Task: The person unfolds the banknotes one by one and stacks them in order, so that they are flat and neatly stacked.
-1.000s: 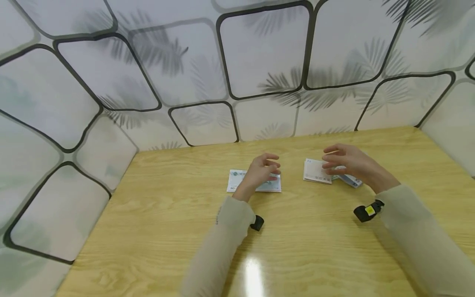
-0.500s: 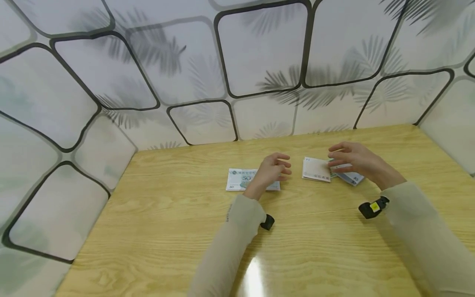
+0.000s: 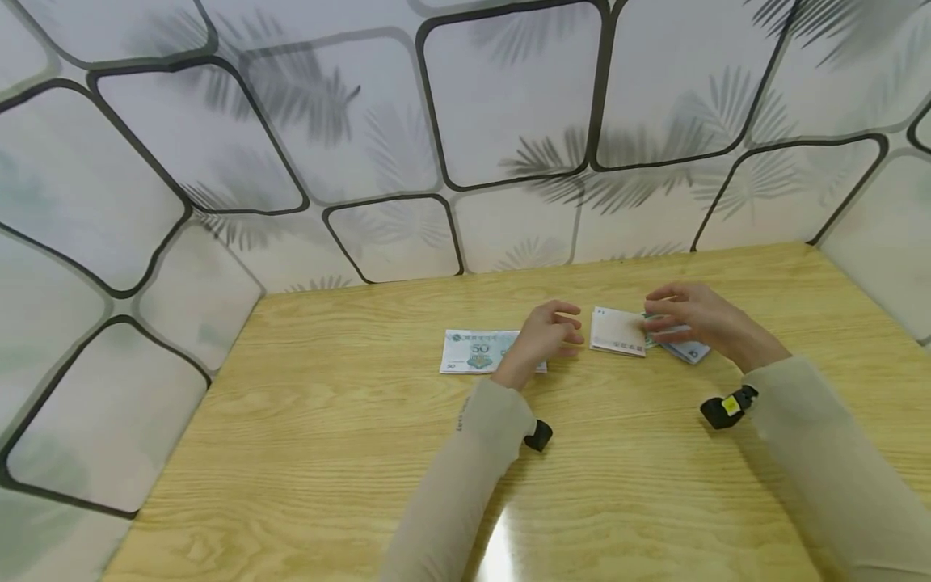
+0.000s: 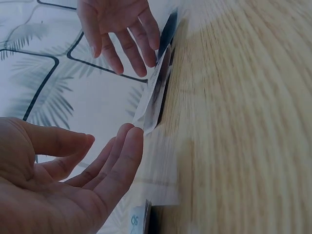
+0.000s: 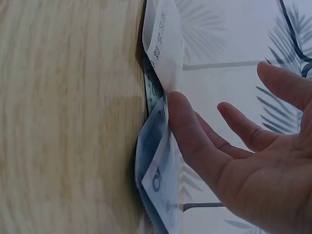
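A flat stack of banknotes (image 3: 473,353), a green-tinted 50 uppermost, lies on the table left of centre. My left hand (image 3: 541,338) hovers over its right end with relaxed fingers, holding nothing. Further right lie folded pale banknotes (image 3: 617,331), with bluish banknotes (image 3: 687,350) beside them and a bit of a green one between. My right hand (image 3: 698,317) is over this second group, fingers loosely bent. In the right wrist view one fingertip (image 5: 176,102) is at the notes' upper edge; I cannot tell whether it touches. Nothing is gripped there.
The wooden table (image 3: 291,453) runs back to a pale wall (image 3: 516,97) patterned with dark outlines and leaves. More of this wall closes off the left and right sides. A black wrist camera (image 3: 723,410) hangs below the right sleeve.
My left hand has moved right, uncovering more of the 50 note and nearing the folded notes. The right hand has shifted slightly right, showing more of the green note. Both notes' groups stay put.
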The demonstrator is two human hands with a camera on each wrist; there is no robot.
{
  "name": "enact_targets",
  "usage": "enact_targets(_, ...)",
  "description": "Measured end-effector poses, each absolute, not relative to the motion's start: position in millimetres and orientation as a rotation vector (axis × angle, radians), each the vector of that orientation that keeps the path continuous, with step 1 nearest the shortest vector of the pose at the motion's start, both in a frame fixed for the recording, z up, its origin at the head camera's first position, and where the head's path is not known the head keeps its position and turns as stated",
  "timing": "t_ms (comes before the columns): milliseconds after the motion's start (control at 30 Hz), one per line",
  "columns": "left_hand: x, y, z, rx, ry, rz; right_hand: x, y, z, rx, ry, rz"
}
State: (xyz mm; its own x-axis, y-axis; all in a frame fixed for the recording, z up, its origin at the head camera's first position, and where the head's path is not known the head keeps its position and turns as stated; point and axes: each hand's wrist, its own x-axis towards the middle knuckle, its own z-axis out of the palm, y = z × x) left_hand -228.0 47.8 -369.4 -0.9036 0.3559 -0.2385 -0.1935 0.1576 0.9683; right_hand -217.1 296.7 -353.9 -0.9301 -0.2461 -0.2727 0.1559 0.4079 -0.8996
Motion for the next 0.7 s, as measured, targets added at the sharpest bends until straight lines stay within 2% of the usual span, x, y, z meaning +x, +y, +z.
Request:
enact_targets(467,-228.3,58.0,-372.8,0.066,1.985,1.781,-217.8,299.2,-364.3,-0.044,2.246,-1.572)
enact_targets(700,-230.5,63.5,-376.1,0.129,1.984,1.767,-218.3,298.3,-364.6,-0.032,2.241,-1.587)
